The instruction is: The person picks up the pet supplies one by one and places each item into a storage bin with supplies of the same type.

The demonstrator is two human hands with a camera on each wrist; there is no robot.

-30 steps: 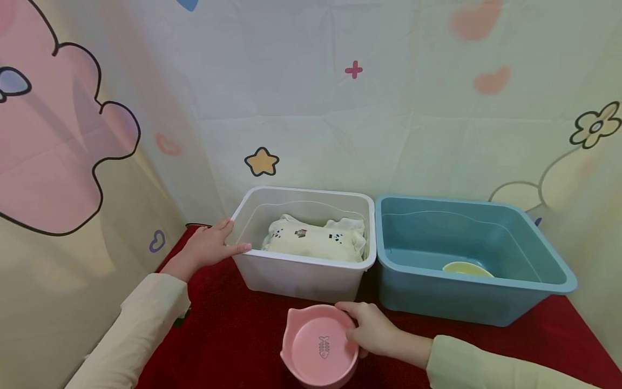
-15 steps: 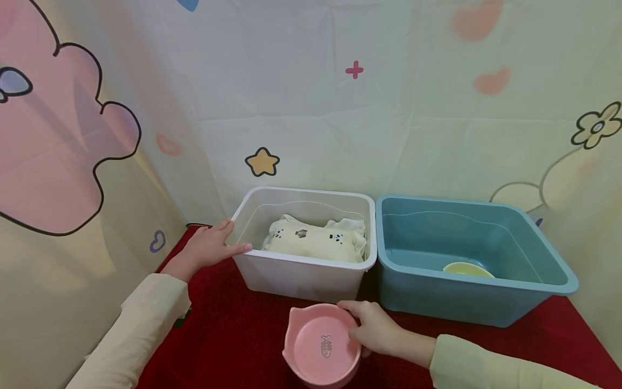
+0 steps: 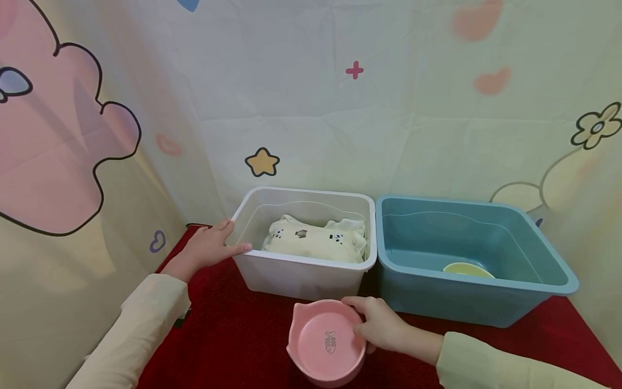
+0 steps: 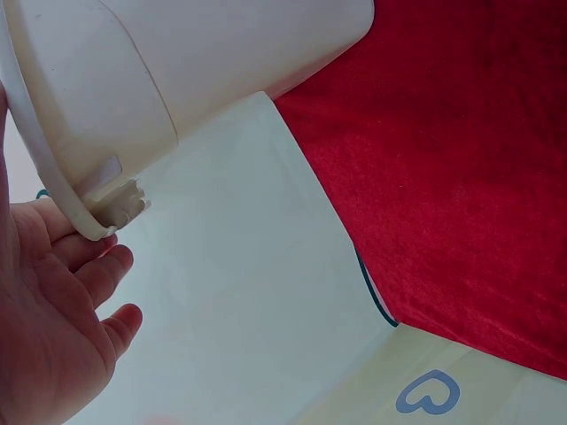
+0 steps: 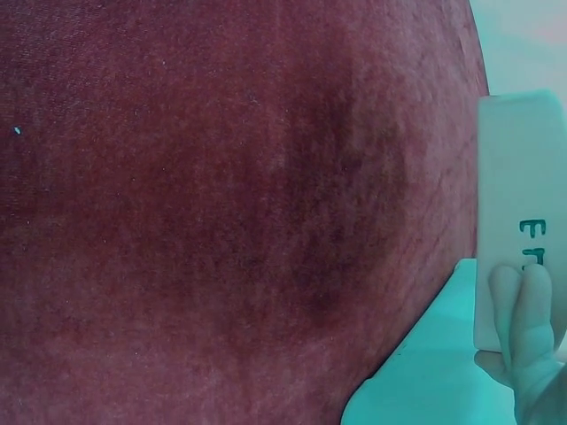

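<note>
My right hand [image 3: 384, 327] grips the right side of a pink cat-eared pet bowl [image 3: 323, 354], thumb and fingers at its rim. A fishbone is printed inside the bowl, which faces upward. In the right wrist view, dark letters show on the bowl's side [image 5: 518, 177], with fingers against it. My left hand [image 3: 206, 246] holds the near left corner of a white bin [image 3: 301, 276], its thumb over the front rim. In the left wrist view, several bent fingers [image 4: 106, 274] sit just under the rim. A cream pillow [image 3: 311, 242] with small animal prints lies inside the white bin.
A teal bin [image 3: 437, 302] stands right beside the white one, with a yellow-green rounded object [image 3: 467, 268] inside, partly hidden by the front wall. Both stand on a red velvety cloth [image 3: 233, 335]. A printed curtain [image 3: 311, 108] hangs close behind and at the sides.
My right hand has carried the pink bowl slightly forward and to the right, toward the bins. The left hand and both bins have stayed in place.
</note>
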